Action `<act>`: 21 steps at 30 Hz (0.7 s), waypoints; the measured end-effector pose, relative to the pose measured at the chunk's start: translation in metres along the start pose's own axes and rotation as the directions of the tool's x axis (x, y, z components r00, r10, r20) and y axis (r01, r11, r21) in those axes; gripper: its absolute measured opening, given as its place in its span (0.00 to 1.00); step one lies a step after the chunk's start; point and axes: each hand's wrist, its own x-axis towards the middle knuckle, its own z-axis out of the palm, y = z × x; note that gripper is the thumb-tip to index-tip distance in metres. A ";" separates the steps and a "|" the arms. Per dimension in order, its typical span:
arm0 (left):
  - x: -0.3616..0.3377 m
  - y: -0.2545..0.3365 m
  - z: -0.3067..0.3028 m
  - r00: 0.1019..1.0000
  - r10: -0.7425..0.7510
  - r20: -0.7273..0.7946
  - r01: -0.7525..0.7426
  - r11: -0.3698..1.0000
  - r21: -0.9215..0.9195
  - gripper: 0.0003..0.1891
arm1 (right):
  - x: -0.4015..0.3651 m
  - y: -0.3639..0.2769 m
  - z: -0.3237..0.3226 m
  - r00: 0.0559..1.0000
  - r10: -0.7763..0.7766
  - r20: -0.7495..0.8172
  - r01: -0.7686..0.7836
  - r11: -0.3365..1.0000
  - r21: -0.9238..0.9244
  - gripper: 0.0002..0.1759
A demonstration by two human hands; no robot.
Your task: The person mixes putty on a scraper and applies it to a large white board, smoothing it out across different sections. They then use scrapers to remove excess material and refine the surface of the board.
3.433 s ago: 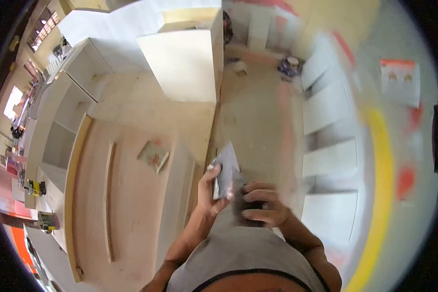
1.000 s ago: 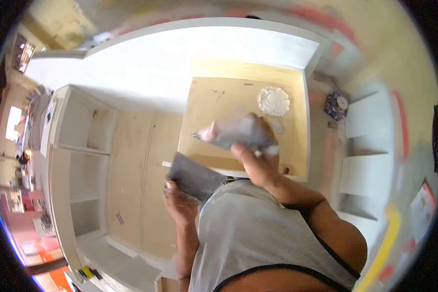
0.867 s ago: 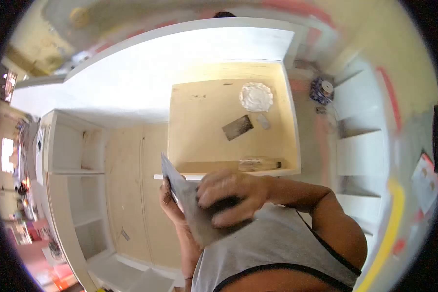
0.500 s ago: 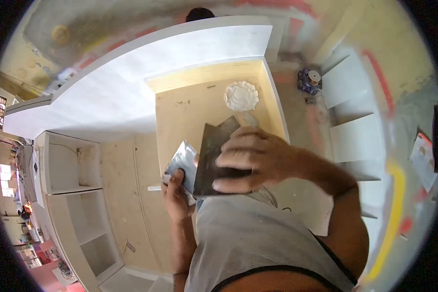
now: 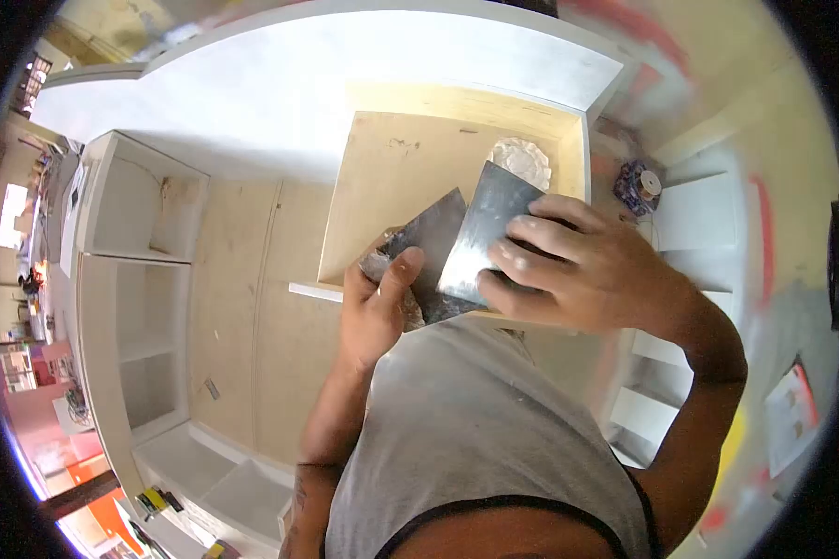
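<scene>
My left hand (image 5: 379, 303) grips a dark, flat metal putty scraper (image 5: 436, 233), thumb pressed on its face; whitish residue clings to its edge near the thumb. Fingers spread along one side, my right hand (image 5: 569, 261) holds a second, shinier metal putty scraper (image 5: 494, 219). This one overlaps the darker scraper, and the two appear to touch along a slanting line. Behind them, a whitish mound of putty-like paste (image 5: 524, 160) sits in the shallow wooden cabinet box (image 5: 382, 158), partly covered by the shiny scraper.
A long white panel (image 5: 252, 93) runs across the back. White open shelving units (image 5: 149, 307) stand on the left, with more white shelves (image 5: 699, 219) on the right. A dark bundle with a spool (image 5: 639, 186) lies beyond the box's right side.
Both scrapers have tilted and swapped brightness in the light. The right hand has moved right relative to my body, and the whole view has shifted, with the box now farther right.
</scene>
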 end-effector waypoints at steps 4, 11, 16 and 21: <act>0.003 0.002 -0.011 0.997 -0.077 -0.032 0.081 0.985 0.155 0.15 | 0.005 0.008 -0.010 1.000 -0.007 0.019 0.007 1.000 0.018 0.14; 0.003 0.011 -0.008 0.998 -0.017 -0.062 0.031 0.973 0.230 0.15 | 0.015 0.017 -0.004 0.999 -0.018 -0.037 0.019 0.999 0.030 0.15; 0.002 0.023 -0.007 0.995 0.099 0.000 -0.092 0.926 0.366 0.14 | 0.009 0.018 -0.001 1.000 -0.003 0.021 0.003 1.000 -0.023 0.14; 0.000 0.038 -0.002 1.000 0.011 0.014 -0.017 0.878 0.479 0.12 | 0.004 0.012 0.009 0.994 0.034 -0.107 -0.035 0.999 -0.002 0.15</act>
